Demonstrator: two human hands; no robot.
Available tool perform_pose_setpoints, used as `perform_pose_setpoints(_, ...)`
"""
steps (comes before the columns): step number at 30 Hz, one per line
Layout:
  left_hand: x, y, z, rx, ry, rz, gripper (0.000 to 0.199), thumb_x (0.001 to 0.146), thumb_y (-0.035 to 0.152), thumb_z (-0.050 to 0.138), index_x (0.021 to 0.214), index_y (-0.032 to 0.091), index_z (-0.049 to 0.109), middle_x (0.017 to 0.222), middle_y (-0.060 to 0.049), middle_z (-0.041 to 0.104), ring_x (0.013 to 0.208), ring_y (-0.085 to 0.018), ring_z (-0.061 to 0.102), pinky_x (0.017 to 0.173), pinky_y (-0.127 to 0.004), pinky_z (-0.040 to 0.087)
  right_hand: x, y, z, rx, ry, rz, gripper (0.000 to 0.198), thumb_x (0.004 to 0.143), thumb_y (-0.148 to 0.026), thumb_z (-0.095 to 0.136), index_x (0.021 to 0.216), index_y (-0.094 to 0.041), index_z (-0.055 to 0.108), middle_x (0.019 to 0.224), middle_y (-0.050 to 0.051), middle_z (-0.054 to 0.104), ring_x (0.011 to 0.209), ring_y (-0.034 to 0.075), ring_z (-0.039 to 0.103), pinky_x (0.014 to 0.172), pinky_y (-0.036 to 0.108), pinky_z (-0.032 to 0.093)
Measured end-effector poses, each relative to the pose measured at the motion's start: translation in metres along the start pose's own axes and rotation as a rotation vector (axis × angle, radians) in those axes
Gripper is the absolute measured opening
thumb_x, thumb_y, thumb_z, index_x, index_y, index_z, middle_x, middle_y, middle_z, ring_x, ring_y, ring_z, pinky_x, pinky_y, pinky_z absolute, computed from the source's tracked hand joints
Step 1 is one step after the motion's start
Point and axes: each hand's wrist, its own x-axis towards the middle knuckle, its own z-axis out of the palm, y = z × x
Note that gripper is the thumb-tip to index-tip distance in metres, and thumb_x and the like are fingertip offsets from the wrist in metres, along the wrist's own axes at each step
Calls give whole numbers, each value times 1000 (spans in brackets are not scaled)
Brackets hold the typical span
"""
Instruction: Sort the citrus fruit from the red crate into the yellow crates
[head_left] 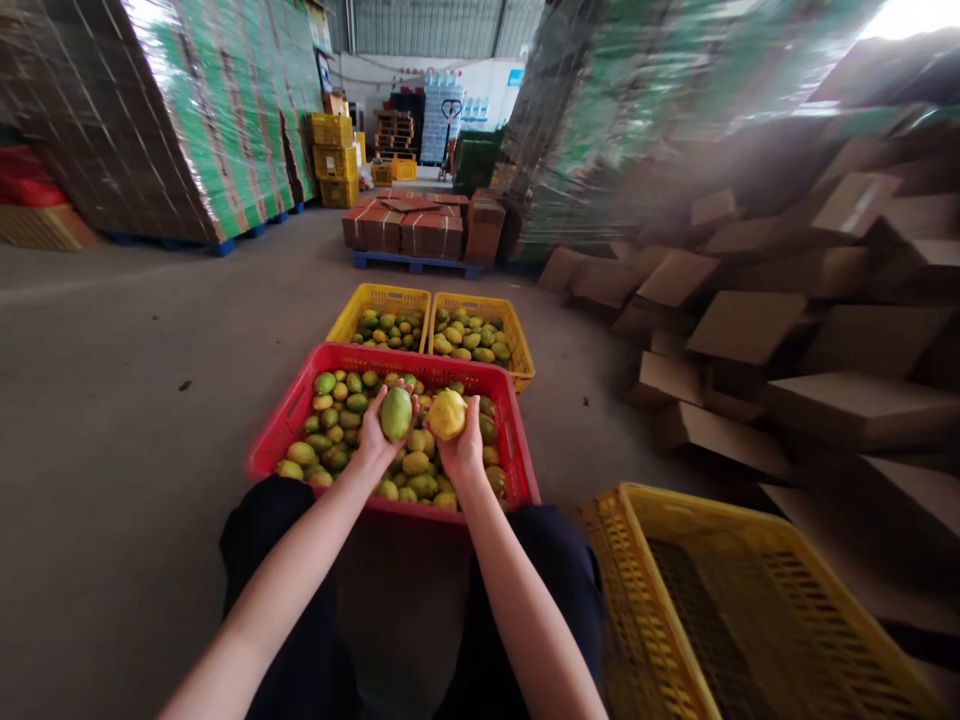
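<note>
In the head view, my left hand holds a smooth green lemon, resting in its cupped fingers. Beside it, my right hand grips a lumpy yellow lemon. The two fruits are side by side, slightly apart. Both hands are over a red crate with many green and yellow lemons inside. This crate stands between my knees. Parts of the fruit below are hidden by my hands and forearms.
Two yellow crates of similar fruit stand just beyond the red one. A larger yellow crate is at my right knee. Cardboard boxes pile up on the right. Flattened cartons lie on a blue pallet ahead, between wrapped stacks.
</note>
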Motion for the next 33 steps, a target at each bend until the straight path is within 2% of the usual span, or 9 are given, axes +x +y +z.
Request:
perform_pose_setpoints(5, -2, -1, 3, 3, 26, 42, 22, 83, 23, 54, 97, 11, 65, 77, -7, 70, 72, -17, 67, 76, -33, 57, -3, -6, 0, 93, 100, 54, 20, 73, -39, 64, 75, -20, 62, 63, -3, 67, 54, 14, 63, 47, 24, 52)
perform_pose_setpoints(9, -6, -7, 10, 71, 52, -18, 17, 85, 26, 55, 87, 12, 65, 76, -7, 69, 71, -17, 68, 76, -34, 58, 3, -3, -7, 131, 122, 123, 26, 81, -43, 53, 73, -21, 62, 62, -2, 68, 55, 14, 65, 50, 25, 53)
perform_pose_setpoints(13, -5, -10, 10, 89, 48, -74, 22, 87, 31, 55, 91, 12, 65, 83, -8, 70, 74, -18, 69, 74, -33, 58, 11, 2, -14, 144, 179, 156, 35, 86, -46, 40, 76, -22, 63, 66, 0, 70, 59, 15, 67, 56, 29, 55)
perform_pose_setpoints(18, -1, -7, 6, -11, 66, -55, 22, 88, 30, 51, 99, 17, 65, 86, -6, 70, 78, -17, 68, 66, -27, 58, 8, -2, -14, 68, 93, 155, 40, 83, -54, 42, 77, -20, 63, 67, 4, 71, 55, 18, 66, 53, 31, 55)
perform_pose_setpoints(22, -4, -5, 5, -33, 27, -97, 27, 89, 34, 48, 97, 14, 65, 84, -8, 69, 68, -13, 66, 58, -20, 56, -1, -9, -9, 65, 69, 166, 29, 78, -43, 52, 76, -16, 63, 66, 4, 70, 52, 15, 64, 49, 26, 53)
perform_pose_setpoints(26, -7, -5, 5, 1, -64, -142, 32, 90, 36, 42, 103, 17, 65, 84, -7, 68, 60, -11, 63, 52, -19, 54, -6, -17, -5, 63, -9, 120, 29, 75, -37, 49, 83, -15, 66, 77, 6, 73, 57, 16, 66, 50, 27, 54)
perform_pose_setpoints(29, -7, -5, 7, -27, -99, -127, 32, 91, 33, 41, 103, 17, 66, 84, -7, 68, 67, -12, 65, 57, -20, 55, -7, -24, -5, 73, -103, 85, 30, 75, -39, 51, 89, -17, 66, 83, 5, 73, 59, 16, 66, 50, 27, 53)
perform_pose_setpoints(31, -7, -5, 9, -47, -140, -117, 30, 90, 30, 42, 106, 19, 66, 91, -7, 68, 75, -13, 66, 59, -19, 55, -5, -27, -7, 73, -142, 85, 32, 75, -41, 52, 90, -17, 66, 77, 5, 72, 56, 15, 64, 45, 25, 51)
perform_pose_setpoints(33, -7, -5, 11, -39, -166, -104, 31, 90, 28, 43, 111, 23, 64, 100, -6, 68, 86, -16, 67, 61, -20, 55, -4, -27, -8, 92, -145, 62, 31, 75, -42, 52, 85, -16, 67, 70, 4, 70, 57, 15, 64, 50, 27, 53)
